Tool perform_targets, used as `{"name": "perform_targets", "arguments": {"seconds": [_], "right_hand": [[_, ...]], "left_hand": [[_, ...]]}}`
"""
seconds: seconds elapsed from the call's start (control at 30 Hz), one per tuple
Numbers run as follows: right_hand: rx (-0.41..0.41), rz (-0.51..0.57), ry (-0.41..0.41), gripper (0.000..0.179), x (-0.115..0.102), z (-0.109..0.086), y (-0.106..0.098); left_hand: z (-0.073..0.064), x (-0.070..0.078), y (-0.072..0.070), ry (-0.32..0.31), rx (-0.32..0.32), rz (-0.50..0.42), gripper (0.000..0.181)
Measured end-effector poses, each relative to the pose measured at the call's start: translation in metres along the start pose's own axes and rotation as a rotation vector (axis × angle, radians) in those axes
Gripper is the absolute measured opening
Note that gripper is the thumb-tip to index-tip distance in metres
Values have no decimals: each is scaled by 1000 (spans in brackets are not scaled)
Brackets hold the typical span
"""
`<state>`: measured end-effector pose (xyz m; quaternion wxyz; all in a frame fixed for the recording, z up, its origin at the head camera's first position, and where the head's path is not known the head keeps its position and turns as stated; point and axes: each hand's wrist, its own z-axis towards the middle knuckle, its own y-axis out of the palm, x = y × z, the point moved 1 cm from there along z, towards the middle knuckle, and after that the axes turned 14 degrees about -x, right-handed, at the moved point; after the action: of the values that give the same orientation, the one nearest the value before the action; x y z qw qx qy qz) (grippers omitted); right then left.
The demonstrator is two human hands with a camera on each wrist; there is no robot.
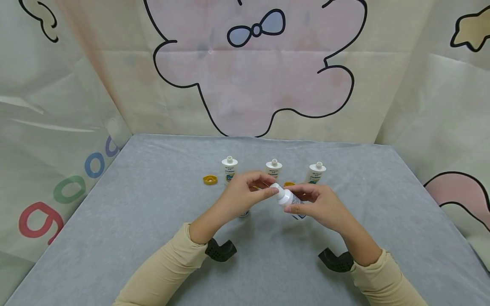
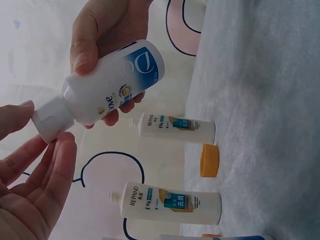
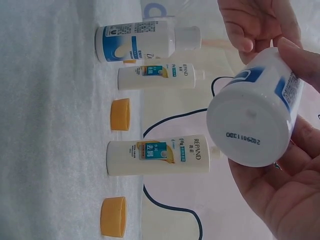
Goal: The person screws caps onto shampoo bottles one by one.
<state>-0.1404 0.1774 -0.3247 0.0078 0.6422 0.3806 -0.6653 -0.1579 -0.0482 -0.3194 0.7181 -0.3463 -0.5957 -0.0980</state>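
Observation:
Above the table a white and blue Dove bottle (image 2: pixel 117 82) is held tilted between both hands. My right hand (image 1: pixel 325 208) grips its body, thumb on one side and fingers on the other. My left hand (image 1: pixel 241 193) pinches the bottle's white cap (image 2: pixel 52 119) between thumb and fingertips. The cap sits on the bottle's neck. In the right wrist view the round base (image 3: pixel 250 127) of this bottle faces the camera, with a printed date code. A second Dove bottle (image 3: pixel 135 41), capped, stands upright on the table; in the head view the left hand mostly hides it.
Three white REPAND bottles stand in a row farther back, left (image 1: pixel 229 168), middle (image 1: pixel 274 168) and right (image 1: pixel 316 172), their narrow necks bare. Yellow caps lie near them, one at the left (image 1: pixel 210 179) and one behind the right hand (image 1: pixel 289 184). Printed curtains surround the grey-covered table (image 1: pixel 153 170).

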Motion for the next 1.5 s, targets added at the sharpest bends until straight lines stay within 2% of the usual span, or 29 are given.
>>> {"name": "perform_targets", "arguments": {"seconds": [0.13,0.37,0.57,0.77,1.23,1.4,1.5], "right_hand": [[0,-7,2,41,0,0,0],[-2,-8,0,41,0,0,0],[-2,-10,-11,40,0,0,-1],[-3,-15,-1,41,0,0,-1],[-14,9,5,41,0,-1,0],[-12,11,2,40,0,-1,0],[-13,12,6,40,0,-1,0]], "left_hand": [[-1,1,0,13,-12,16,22],[-3,2,-1,74,-49,12,26],[-3,2,-2,45,-41,-24,32],[-2,2,-1,-9,7,-3,24],[-5,4,-2,89,-69,23,24],[-5,5,-2,86,-56,10,25],[-5,5,-2,48,-22,4,26]]}}
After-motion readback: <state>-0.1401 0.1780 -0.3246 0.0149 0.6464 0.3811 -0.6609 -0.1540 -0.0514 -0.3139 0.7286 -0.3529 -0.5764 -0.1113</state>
